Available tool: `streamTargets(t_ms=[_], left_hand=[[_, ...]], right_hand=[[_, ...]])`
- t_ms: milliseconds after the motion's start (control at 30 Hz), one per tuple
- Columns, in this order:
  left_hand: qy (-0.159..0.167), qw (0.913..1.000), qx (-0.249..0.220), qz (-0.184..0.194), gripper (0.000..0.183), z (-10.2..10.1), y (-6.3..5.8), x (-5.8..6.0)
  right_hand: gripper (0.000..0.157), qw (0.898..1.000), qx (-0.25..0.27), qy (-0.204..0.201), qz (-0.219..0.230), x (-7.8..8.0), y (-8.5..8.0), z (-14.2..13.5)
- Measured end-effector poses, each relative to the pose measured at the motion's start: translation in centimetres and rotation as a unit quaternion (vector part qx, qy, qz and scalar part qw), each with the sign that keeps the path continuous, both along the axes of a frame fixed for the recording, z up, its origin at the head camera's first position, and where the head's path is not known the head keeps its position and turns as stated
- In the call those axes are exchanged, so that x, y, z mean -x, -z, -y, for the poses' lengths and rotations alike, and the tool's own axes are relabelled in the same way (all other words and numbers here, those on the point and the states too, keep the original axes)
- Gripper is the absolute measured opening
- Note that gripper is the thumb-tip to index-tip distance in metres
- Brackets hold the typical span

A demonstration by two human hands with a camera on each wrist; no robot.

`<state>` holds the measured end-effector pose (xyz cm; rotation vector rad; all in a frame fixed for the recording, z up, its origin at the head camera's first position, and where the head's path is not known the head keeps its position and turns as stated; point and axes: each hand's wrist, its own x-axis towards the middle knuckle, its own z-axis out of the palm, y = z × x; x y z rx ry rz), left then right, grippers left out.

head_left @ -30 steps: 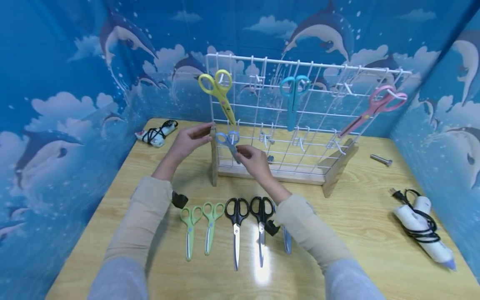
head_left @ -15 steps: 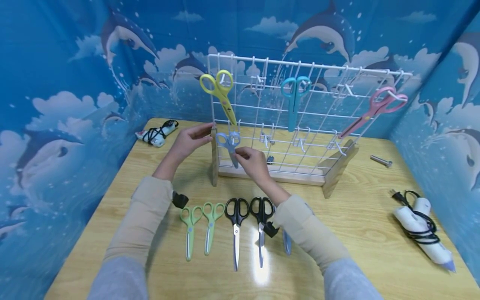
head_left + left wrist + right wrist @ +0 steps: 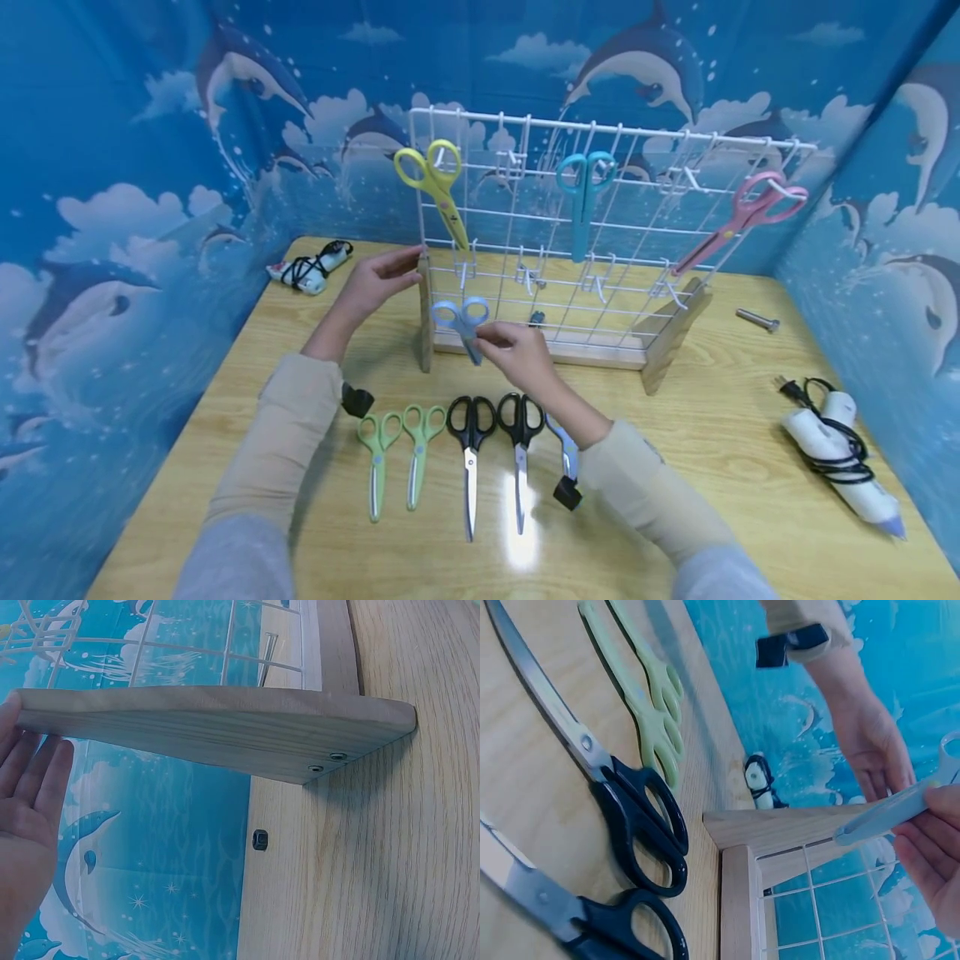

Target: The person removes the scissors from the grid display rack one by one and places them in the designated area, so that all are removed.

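My right hand [image 3: 519, 350] pinches a pair of light blue scissors [image 3: 465, 328] by the blades, with the handle loops upward, in front of the grid's lower left. In the right wrist view, the thumb and fingers hold the closed blades. A bare white hook [image 3: 465, 271] shows just above these scissors. My left hand [image 3: 378, 279] touches the left wooden side post [image 3: 225, 724] of the white wire rack [image 3: 525, 218], its fingers fairly straight against the wood. Yellow scissors [image 3: 442, 187], teal scissors [image 3: 582, 200] and pink scissors [image 3: 738, 218] hang on the rack's hooks.
On the table lie two green scissors [image 3: 377, 462], two black-handled scissors [image 3: 470, 425] and blue scissors [image 3: 568, 454], partly covered by the right wrist camera. A white corded tool [image 3: 847, 467] and a bolt [image 3: 757, 319] lie right; another corded item [image 3: 307, 271] lies back left.
My right hand has brought the light blue scissors down and toward me, away from the lower left hook, which now shows bare. My left hand has stayed at the side post.
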<state>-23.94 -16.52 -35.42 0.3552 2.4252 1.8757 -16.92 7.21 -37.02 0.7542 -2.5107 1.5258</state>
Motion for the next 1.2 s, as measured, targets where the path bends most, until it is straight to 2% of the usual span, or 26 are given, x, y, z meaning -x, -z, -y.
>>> streamTargets(t_ms=[67, 200, 300, 367, 600, 633, 733, 867, 967, 1100, 1200], left_hand=[[0.000, 1.0000, 0.001, 0.000, 0.048, 0.0, 0.0, 0.0], [0.001, 1.0000, 0.003, 0.001, 0.048, 0.1, 0.0, 0.0], [0.004, 1.0000, 0.000, 0.001, 0.048, 0.0, 0.1, 0.0], [0.007, 1.0000, 0.000, 0.000, 0.048, 0.0, 0.1, -0.1], [0.007, 1.0000, -0.001, -0.001, 0.048, -0.1, -0.6, -0.8], [0.006, 1.0000, -0.001, -0.003, 0.047, -0.2, -0.8, -1.0], [0.008, 0.9999, -0.001, -0.009, 0.046, -0.5, -1.4, -1.5], [0.010, 0.9999, -0.004, -0.012, 0.046, -0.5, -1.4, -1.4], [0.018, 0.9996, -0.020, -0.012, 0.046, -0.1, -0.3, -0.3], [0.017, 0.9989, -0.031, -0.032, 0.047, 2.0, 5.9, 4.5], [0.007, 0.9983, -0.024, -0.053, 0.048, 3.6, 11.1, 8.4]], right_hand=[[0.015, 1.000, -0.002, 0.005, 0.013, -1.3, -1.0, -0.5], [0.015, 0.999, -0.003, 0.016, 0.044, -2.8, -1.0, -2.4], [0.017, 0.997, 0.006, 0.031, 0.072, -3.2, 0.5, -4.4], [0.019, 0.994, 0.012, 0.049, 0.098, -3.7, 0.9, -5.8], [0.030, 0.973, 0.047, 0.106, 0.202, -5.2, 2.7, -10.3], [0.032, 0.970, 0.052, 0.110, 0.208, -5.2, 3.4, -11.1], [0.029, 0.964, 0.080, 0.121, 0.221, -4.7, 7.2, -14.0], [0.031, 0.948, 0.102, 0.150, 0.260, -4.5, 11.5, -17.2], [0.041, 0.936, 0.088, 0.173, 0.293, -5.6, 11.2, -18.0], [0.043, 0.926, 0.056, 0.190, 0.322, -7.3, 8.6, -17.7], [0.039, 0.912, 0.048, 0.208, 0.350, -8.2, 7.1, -17.3]])
